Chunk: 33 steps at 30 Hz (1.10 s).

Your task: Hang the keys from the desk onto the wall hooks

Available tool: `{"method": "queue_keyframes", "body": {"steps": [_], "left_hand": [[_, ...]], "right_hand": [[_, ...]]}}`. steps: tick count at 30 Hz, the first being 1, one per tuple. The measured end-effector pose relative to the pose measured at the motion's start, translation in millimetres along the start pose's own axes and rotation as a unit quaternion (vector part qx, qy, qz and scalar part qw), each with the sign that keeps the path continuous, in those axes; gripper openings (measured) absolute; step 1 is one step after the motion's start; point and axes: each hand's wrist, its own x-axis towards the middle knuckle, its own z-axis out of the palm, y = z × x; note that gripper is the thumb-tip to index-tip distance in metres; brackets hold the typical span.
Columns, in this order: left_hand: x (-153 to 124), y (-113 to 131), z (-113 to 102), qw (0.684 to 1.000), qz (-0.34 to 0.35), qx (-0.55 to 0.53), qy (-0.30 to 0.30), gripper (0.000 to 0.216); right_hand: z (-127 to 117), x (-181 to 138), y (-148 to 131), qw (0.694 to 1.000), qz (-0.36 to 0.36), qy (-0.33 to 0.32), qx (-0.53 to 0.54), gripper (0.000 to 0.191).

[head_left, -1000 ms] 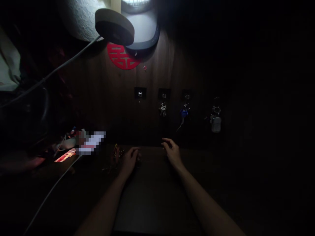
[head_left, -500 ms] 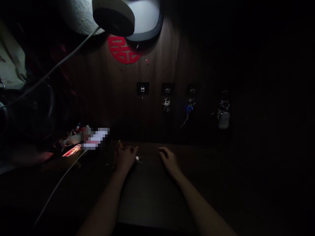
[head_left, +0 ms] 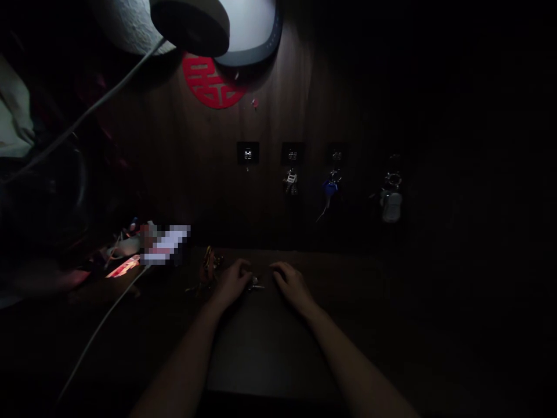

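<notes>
In the dim head view, a small set of keys (head_left: 256, 284) shows at the fingertips of my left hand (head_left: 234, 283), whose fingers are curled closed on it just above the dark tabletop (head_left: 256, 348). Opposite, my right hand (head_left: 293, 284) has its thumb and fingers apart with nothing visible between them. A narrow gap separates the right fingertips from the keys. Left of my left hand lies a yellow-brown bunch (head_left: 209, 264) with metal bits, too dark to make out fully.
On the dark panel hang several hooks: a bare one (head_left: 248, 154), one with silver keys (head_left: 291, 183), one with a blue key (head_left: 331, 188), and a ring with a grey fob (head_left: 392, 203). A lit phone-like screen (head_left: 167, 247) with a white cable (head_left: 102, 331) lies left. A red paper-cut (head_left: 213, 87) is above.
My left hand has shifted right, carrying the keys away from the yellow-brown bunch. My right hand has come slightly left, so the hands are closer. The view has shifted a little.
</notes>
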Motion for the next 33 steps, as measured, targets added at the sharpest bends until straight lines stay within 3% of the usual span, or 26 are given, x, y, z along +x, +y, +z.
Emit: {"method": "queue_keyframes", "body": {"steps": [7,15,20,28,33], "left_hand": [[8.4,-5.8,10.8,0.986,-0.034,-0.152,0.052,0.028],[11.8,-9.6,13.7,0.968,-0.042,-0.245,0.044,0.037],[9.7,-4.8,13.4,0.958,-0.063,-0.278,0.032,0.041],[2.6,8.8,8.8,0.93,-0.093,-0.354,-0.031,0.042],[1.0,13.2,8.1,0.9,-0.109,-0.42,-0.047,0.04]], "right_hand": [[4.5,-2.7,-7.0,0.999,-0.025,-0.03,-0.009,0.022],[2.0,-4.2,-20.7,0.995,-0.065,-0.069,-0.013,0.034],[3.4,-4.9,-17.5,0.994,-0.092,-0.064,0.005,0.023],[0.0,-4.7,-25.0,0.996,-0.029,-0.051,0.064,0.019],[5.9,-2.5,-24.0,0.993,0.028,-0.009,0.115,0.018]]}}
